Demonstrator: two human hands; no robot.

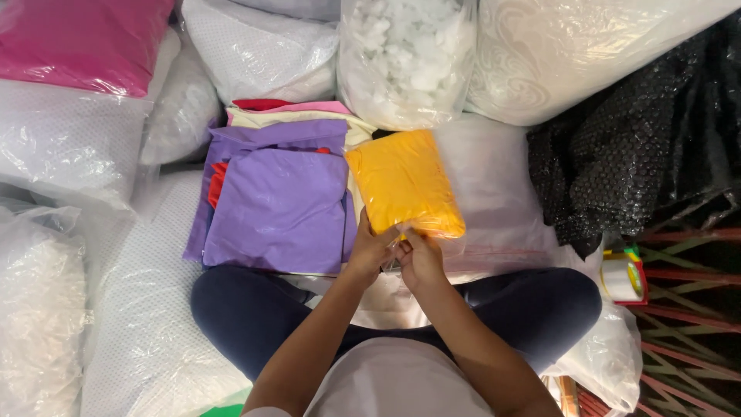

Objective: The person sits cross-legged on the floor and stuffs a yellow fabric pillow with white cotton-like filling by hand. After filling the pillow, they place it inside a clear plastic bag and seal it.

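A yellow packet (pixel 404 182), a flat rectangle of folded cloth sealed in clear plastic, was held at its near edge by both hands above the crossed legs. Its long axis ran away from the body, tilted slightly to the left at the far end. The left hand (pixel 370 249) was closed on the lower left corner, fingers wrapped over the plastic; the right hand (pixel 421 261) was pinched on the loose plastic flap just beside it, though what lay between the fingertips could not be made out clearly. Just left of the packet, a purple packet (pixel 278 208) was laid on a stack of folded cloths in red, pink and cream. Behind these, a clear bag of white stuffing (pixel 405 54) was propped upright, flanked by white plastic-wrapped pillows (pixel 258 46). At far left, a pink wrapped pillow (pixel 81 38) was seen. A tape roll (pixel 624 278) was lying at right.
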